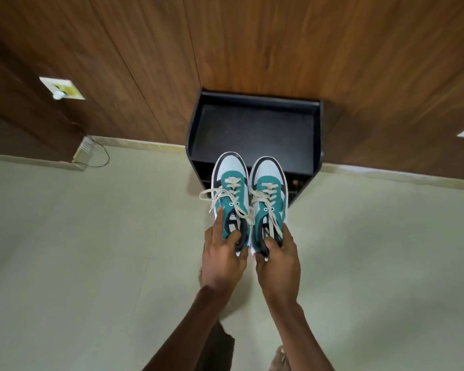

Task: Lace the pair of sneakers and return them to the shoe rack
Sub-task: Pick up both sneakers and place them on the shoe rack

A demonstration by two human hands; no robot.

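Two teal, white and black sneakers hang side by side in the air, toes pointing at the black shoe rack (253, 103). My left hand (223, 255) grips the heel collar of the left sneaker (229, 183), index finger stretched along its side. My right hand (277, 259) grips the heel collar of the right sneaker (268, 183). Both carry cream laces threaded through the eyelets, with loose ends trailing over the tongues and to the left. The toes overlap the front edge of the rack's bare top shelf; lower shelves are mostly hidden.
The rack stands against a wood-panelled wall (252, 41). A wall socket (62, 88) sits at the left, and a thin cable (102, 156) loops on the pale floor (91, 250) near the skirting. My bare foot (280, 357) shows at the bottom.
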